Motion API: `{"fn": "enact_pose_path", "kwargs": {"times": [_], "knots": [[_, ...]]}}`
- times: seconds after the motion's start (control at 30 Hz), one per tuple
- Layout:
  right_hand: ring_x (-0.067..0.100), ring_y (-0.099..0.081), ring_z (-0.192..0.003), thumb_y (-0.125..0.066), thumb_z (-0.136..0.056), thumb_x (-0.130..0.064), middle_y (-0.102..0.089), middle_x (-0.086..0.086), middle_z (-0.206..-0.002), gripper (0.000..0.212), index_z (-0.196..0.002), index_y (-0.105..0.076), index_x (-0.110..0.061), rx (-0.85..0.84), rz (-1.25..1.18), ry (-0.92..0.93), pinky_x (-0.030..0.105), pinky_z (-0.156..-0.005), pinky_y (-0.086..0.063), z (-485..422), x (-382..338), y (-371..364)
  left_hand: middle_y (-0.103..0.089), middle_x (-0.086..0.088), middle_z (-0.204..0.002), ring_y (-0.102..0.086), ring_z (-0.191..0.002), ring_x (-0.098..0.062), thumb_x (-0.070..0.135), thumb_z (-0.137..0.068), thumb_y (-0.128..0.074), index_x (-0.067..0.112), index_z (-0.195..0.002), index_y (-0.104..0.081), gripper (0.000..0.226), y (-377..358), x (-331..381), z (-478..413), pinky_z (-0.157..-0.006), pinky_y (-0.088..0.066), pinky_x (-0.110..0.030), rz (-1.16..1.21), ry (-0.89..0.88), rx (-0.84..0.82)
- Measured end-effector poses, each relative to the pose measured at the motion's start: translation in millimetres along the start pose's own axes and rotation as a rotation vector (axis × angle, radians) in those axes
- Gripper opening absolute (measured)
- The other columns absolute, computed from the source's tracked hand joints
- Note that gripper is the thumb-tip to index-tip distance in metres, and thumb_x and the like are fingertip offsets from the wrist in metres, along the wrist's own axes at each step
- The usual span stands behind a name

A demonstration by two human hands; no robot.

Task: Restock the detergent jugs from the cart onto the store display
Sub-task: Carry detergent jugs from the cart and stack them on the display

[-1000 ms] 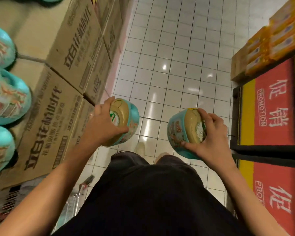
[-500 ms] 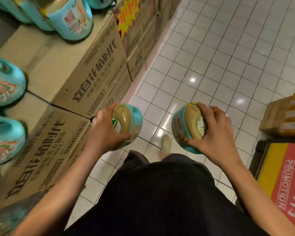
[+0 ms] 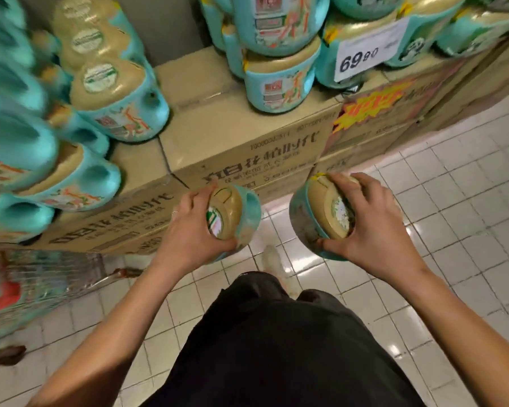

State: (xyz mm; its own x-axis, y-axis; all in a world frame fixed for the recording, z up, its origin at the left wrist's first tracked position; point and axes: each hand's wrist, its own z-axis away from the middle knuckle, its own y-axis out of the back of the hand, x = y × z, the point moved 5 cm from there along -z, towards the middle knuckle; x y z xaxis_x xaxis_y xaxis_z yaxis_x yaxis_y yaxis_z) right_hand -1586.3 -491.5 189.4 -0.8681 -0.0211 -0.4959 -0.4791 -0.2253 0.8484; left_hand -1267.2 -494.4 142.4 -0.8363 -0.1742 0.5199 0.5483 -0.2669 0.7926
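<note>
**Spotter:** Teal bodies, gold tops, one jug in each of your hands. Your left hand (image 3: 188, 233) grips the left jug (image 3: 238, 212) by its top, fingers curled over the far edge and thumb hooked under the near one. Your right hand (image 3: 373, 230) grips the right jug (image 3: 315, 212) with its fingers spread across the cap.

**Checker:** Where do you have them?

**Spotter:** You hold both in the air above the tiled floor (image 3: 453, 230), at your eleven and one o'clock, gold tops turned up toward you and a clear gap between them. The display is straight ahead at twelve o'clock. It is a wall of cardboard cartons (image 3: 247, 142) with printed lettering, and your left jug overlaps its front face in the view.

**Checker:** And on top of the cartons?

**Spotter:** You see stocked jugs (image 3: 276, 83) from nine round to two o'clock, some stacked two high. A patch of carton top shows between the groups at twelve. A price card (image 3: 368, 51) reading 69.80 hangs in front of the jugs at one o'clock.

**Checker:** The cart?

**Spotter:** The wire cart (image 3: 41, 277) is at your eight o'clock, against the cartons. It is blurred. Something red shows inside, and you cannot tell more than that.
</note>
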Motion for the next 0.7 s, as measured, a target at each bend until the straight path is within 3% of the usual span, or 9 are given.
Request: {"fn": "enact_pose_path", "kwargs": {"times": [0.13,0.37,0.57,0.7], "knots": [[0.031,-0.039,-0.137,-0.091,-0.057,-0.058,-0.037,0.003,-0.152,0.120,-0.160,-0.030,-0.043,-0.034,0.016,0.138,0.052,-0.113,-0.041,-65,-39,2,-0.040,0.006,-0.144,-0.047,-0.129,-0.029,0.071,-0.052,-0.075,0.049,-0.158,-0.019,0.122,34,-14,-23,-0.102,-0.046,-0.046,-0.018,-0.014,0.080],[0.033,-0.037,-0.141,-0.091,-0.058,-0.054,-0.036,0.005,-0.154,0.119,-0.160,-0.028,-0.044,-0.055,0.074,0.371,0.054,-0.112,-0.041,-163,-111,7,-0.036,0.008,-0.151,-0.038,-0.134,-0.029,0.066,-0.050,-0.072,0.051,-0.161,-0.013,0.126,92,-28,-59,-0.105,-0.048,-0.052,-0.168,-0.017,0.118],[0.036,-0.040,-0.137,-0.089,-0.058,-0.052,-0.037,0.008,-0.153,0.118,-0.159,-0.030,-0.040,-0.097,0.115,0.492,0.055,-0.109,-0.043,-238,-161,0,-0.032,0.001,-0.157,-0.032,-0.142,-0.032,0.075,-0.050,-0.058,0.048,-0.160,-0.015,0.121,131,-31,-96,-0.107,-0.042,-0.058,-0.374,-0.039,0.048],[0.036,-0.037,-0.140,-0.089,-0.059,-0.051,-0.034,0.009,-0.158,0.118,-0.160,-0.030,-0.039,-0.166,0.174,0.571,0.055,-0.109,-0.043,-281,-186,-15,-0.029,-0.001,-0.161,-0.027,-0.149,-0.032,0.061,-0.056,-0.082,0.042,-0.160,-0.019,0.123,146,-36,-126,-0.117,-0.029,-0.054,-0.521,-0.012,-0.052]]}}
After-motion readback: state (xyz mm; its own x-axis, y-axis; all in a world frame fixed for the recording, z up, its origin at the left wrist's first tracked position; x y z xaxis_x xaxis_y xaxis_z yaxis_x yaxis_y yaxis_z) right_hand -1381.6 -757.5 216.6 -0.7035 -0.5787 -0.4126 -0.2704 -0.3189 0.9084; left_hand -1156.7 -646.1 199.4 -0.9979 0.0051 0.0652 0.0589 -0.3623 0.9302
